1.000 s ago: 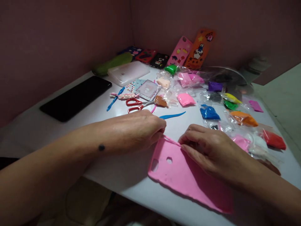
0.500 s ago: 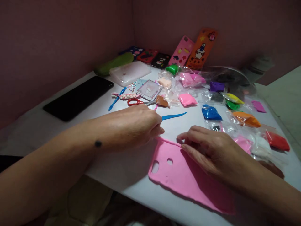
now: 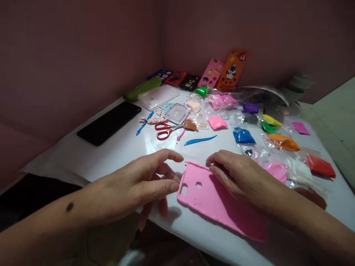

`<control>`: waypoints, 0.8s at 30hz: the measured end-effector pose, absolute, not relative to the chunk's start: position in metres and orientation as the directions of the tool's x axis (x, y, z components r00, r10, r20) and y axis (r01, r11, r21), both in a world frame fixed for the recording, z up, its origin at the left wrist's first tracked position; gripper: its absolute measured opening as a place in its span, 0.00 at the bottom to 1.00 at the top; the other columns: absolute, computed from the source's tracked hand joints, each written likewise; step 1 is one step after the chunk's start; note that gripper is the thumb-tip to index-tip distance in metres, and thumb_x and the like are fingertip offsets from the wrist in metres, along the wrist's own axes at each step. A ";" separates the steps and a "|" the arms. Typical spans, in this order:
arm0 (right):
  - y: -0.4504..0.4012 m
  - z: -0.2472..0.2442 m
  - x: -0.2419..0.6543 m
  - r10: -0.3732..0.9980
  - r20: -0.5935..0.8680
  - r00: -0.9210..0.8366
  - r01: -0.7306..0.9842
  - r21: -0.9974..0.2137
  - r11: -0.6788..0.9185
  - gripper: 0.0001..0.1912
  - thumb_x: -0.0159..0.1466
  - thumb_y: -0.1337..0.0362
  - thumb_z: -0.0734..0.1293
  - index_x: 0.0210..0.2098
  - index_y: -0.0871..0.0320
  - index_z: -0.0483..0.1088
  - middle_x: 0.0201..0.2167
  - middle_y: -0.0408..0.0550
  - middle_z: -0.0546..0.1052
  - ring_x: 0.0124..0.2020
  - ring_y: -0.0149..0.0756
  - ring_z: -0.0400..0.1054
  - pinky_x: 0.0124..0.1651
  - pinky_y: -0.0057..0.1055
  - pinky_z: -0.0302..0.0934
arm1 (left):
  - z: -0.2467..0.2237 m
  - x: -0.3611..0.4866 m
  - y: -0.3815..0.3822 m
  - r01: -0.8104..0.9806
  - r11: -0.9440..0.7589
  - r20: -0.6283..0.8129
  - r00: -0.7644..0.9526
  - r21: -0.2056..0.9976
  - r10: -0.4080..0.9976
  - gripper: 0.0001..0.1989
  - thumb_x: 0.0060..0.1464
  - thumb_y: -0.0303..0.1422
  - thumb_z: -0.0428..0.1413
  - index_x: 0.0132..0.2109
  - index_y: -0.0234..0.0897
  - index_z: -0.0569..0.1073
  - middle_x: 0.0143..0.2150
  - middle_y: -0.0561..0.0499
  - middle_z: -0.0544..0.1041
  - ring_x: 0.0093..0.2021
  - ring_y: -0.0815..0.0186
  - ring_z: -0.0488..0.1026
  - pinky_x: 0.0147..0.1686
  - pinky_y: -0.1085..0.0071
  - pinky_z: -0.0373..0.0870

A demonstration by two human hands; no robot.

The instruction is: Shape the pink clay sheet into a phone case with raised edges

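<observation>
Head view: pink case (image 3: pixel 219 201) flat at table's (image 3: pixel 116 151) near edge, right hand (image 3: pixel 238 177) pressing its top rim with flattened fingers, left hand (image 3: pixel 144 184) open and empty just beside; best smoothed with even fingertip pressure, case steadied.

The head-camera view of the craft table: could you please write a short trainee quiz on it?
1. True or false: the right hand rests on the flat pink phone case on the white table.
2. Which tool lies nearest beyond the case's far edge? A) the red-handled scissors B) the slim blue plastic modelling tool C) the black phone
3. Fill in: the left hand is spread open beside the case's end with the two ___ cut-outs.

Key: 1 true; 2 B; 3 camera. The left hand holds nothing, and whether it touches the case cannot be told.
</observation>
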State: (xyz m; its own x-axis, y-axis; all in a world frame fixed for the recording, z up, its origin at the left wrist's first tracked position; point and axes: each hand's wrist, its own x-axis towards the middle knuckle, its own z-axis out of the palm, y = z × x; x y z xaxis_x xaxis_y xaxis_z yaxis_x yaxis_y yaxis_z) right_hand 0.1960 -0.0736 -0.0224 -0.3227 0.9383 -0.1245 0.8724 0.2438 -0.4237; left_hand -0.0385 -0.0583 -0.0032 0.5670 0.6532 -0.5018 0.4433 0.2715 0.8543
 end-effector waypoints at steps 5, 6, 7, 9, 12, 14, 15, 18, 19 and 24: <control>-0.073 -0.020 0.197 0.931 -0.139 -0.338 0.864 -0.438 0.248 0.12 0.66 0.65 0.56 0.37 0.58 0.71 0.32 0.51 0.74 0.33 0.38 0.67 0.36 0.32 0.57 | -0.019 -0.038 -0.079 0.369 0.208 -0.391 0.537 0.906 0.748 0.27 0.54 0.34 0.53 0.60 0.45 0.54 0.42 0.48 0.71 0.27 0.69 0.69 0.18 0.76 0.68; -0.073 -0.020 0.198 0.931 -0.136 -0.340 0.861 -0.443 0.250 0.12 0.66 0.65 0.56 0.36 0.58 0.71 0.32 0.50 0.74 0.32 0.37 0.67 0.36 0.31 0.57 | -0.025 -0.038 -0.083 0.421 0.089 -0.324 0.530 0.903 0.784 0.29 0.54 0.34 0.53 0.61 0.45 0.53 0.41 0.49 0.71 0.27 0.70 0.68 0.20 0.75 0.69; -0.073 -0.019 0.198 0.930 -0.132 -0.343 0.858 -0.447 0.253 0.11 0.65 0.66 0.57 0.36 0.58 0.71 0.32 0.50 0.74 0.32 0.37 0.67 0.35 0.31 0.56 | -0.030 -0.039 -0.087 0.486 -0.053 -0.243 0.523 0.872 0.817 0.31 0.54 0.34 0.54 0.62 0.45 0.51 0.40 0.50 0.71 0.27 0.69 0.68 0.24 0.73 0.71; -0.072 -0.019 0.200 0.928 -0.128 -0.349 0.852 -0.457 0.257 0.11 0.65 0.66 0.58 0.35 0.58 0.71 0.31 0.50 0.74 0.31 0.37 0.67 0.35 0.30 0.56 | -0.042 -0.039 -0.096 0.594 -0.371 -0.016 0.544 0.714 0.839 0.39 0.52 0.34 0.56 0.66 0.48 0.44 0.46 0.47 0.70 0.33 0.66 0.71 0.32 0.66 0.73; -0.071 -0.018 0.200 0.926 -0.138 -0.350 0.848 -0.466 0.251 0.10 0.64 0.66 0.59 0.35 0.59 0.72 0.30 0.50 0.74 0.30 0.36 0.66 0.34 0.30 0.55 | -0.056 -0.034 -0.103 0.672 -0.563 0.183 0.551 0.481 0.814 0.45 0.51 0.33 0.58 0.67 0.46 0.39 0.51 0.43 0.69 0.45 0.56 0.71 0.40 0.58 0.73; -0.072 -0.017 0.199 0.925 -0.162 -0.344 0.854 -0.464 0.236 0.11 0.64 0.65 0.58 0.35 0.59 0.72 0.30 0.50 0.74 0.31 0.37 0.66 0.34 0.30 0.55 | -0.062 -0.030 -0.103 0.640 -0.647 0.278 0.588 0.414 0.760 0.43 0.53 0.33 0.57 0.68 0.40 0.40 0.47 0.43 0.71 0.44 0.56 0.71 0.40 0.59 0.74; -0.072 -0.017 0.199 0.923 -0.179 -0.342 0.857 -0.463 0.228 0.11 0.64 0.65 0.58 0.35 0.59 0.72 0.30 0.50 0.74 0.31 0.37 0.66 0.34 0.31 0.55 | -0.064 -0.028 -0.102 0.614 -0.686 0.325 0.605 0.390 0.727 0.41 0.55 0.33 0.56 0.67 0.37 0.40 0.45 0.43 0.72 0.41 0.57 0.71 0.39 0.59 0.74; -0.072 -0.014 0.198 0.914 -0.236 -0.331 0.856 -0.482 0.185 0.13 0.65 0.63 0.57 0.35 0.58 0.72 0.32 0.49 0.75 0.32 0.37 0.66 0.34 0.31 0.55 | -0.069 -0.026 -0.098 0.551 -0.778 0.462 0.630 0.301 0.625 0.35 0.58 0.29 0.52 0.67 0.31 0.44 0.40 0.43 0.72 0.37 0.59 0.70 0.38 0.58 0.73; -0.071 -0.013 0.198 0.912 -0.253 -0.323 0.851 -0.498 0.164 0.14 0.66 0.61 0.57 0.34 0.58 0.72 0.32 0.48 0.75 0.33 0.36 0.66 0.34 0.31 0.56 | -0.071 -0.027 -0.097 0.532 -0.800 0.489 0.638 0.278 0.594 0.35 0.58 0.28 0.53 0.67 0.30 0.45 0.39 0.43 0.72 0.36 0.59 0.69 0.37 0.59 0.73; -0.068 -0.008 0.203 0.890 -0.362 -0.276 0.798 -0.602 0.002 0.18 0.67 0.55 0.56 0.30 0.58 0.70 0.29 0.45 0.73 0.29 0.34 0.65 0.29 0.29 0.56 | -0.077 -0.030 -0.094 0.445 -0.855 0.578 0.637 0.266 0.511 0.36 0.56 0.25 0.56 0.66 0.27 0.47 0.43 0.43 0.72 0.38 0.62 0.68 0.38 0.64 0.71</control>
State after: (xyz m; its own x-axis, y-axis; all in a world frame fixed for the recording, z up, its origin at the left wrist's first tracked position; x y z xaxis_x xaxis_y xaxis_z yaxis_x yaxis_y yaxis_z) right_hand 0.2028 -0.0679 -0.0076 -0.2755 0.8905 -0.3621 0.7985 0.0022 -0.6020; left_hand -0.0303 -0.0940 -0.0767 0.6366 0.5107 0.5779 0.4449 -0.8553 0.2657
